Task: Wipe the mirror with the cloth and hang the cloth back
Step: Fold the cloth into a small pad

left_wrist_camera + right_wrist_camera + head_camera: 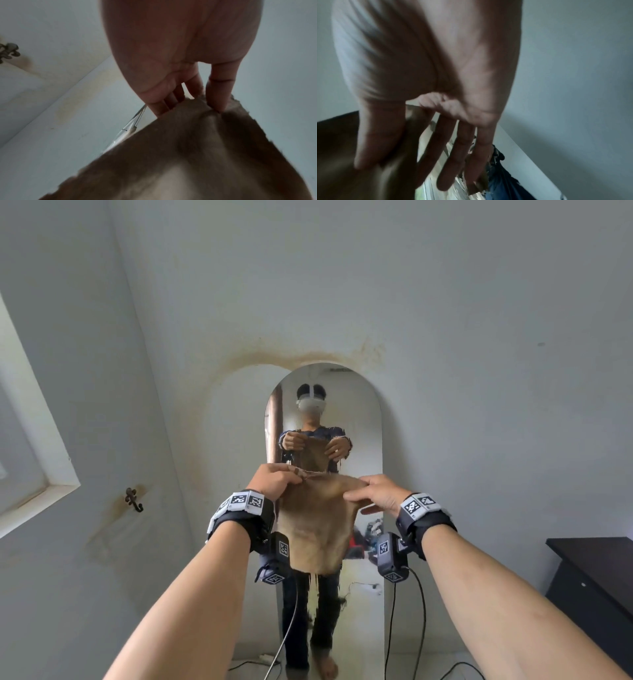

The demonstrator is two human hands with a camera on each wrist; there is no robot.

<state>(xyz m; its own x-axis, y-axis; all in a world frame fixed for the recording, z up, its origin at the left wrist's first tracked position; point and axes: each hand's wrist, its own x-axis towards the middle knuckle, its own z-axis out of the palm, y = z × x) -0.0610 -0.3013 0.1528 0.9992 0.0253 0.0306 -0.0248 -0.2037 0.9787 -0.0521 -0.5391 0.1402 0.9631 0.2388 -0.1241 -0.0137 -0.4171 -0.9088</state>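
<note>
The left hand (274, 479) and right hand (376, 494) each pinch the top edge of the brown cloth (313, 529), which hangs at frame centre, covering the middle of the arched mirror (363, 419). A metal hook (133, 499) sits on the wall at left; a dark cabinet (596, 580) stands lower right.

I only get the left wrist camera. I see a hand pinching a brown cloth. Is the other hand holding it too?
Observer: Yes, the right hand pinches the other top corner of the cloth.
Operator: What's behind the cloth?
Observer: A tall arched mirror. The cloth hangs spread in front of its middle.
Operator: Is there anything on the right side?
Observer: A black cabinet stands by the wall, right of the mirror.
</note>
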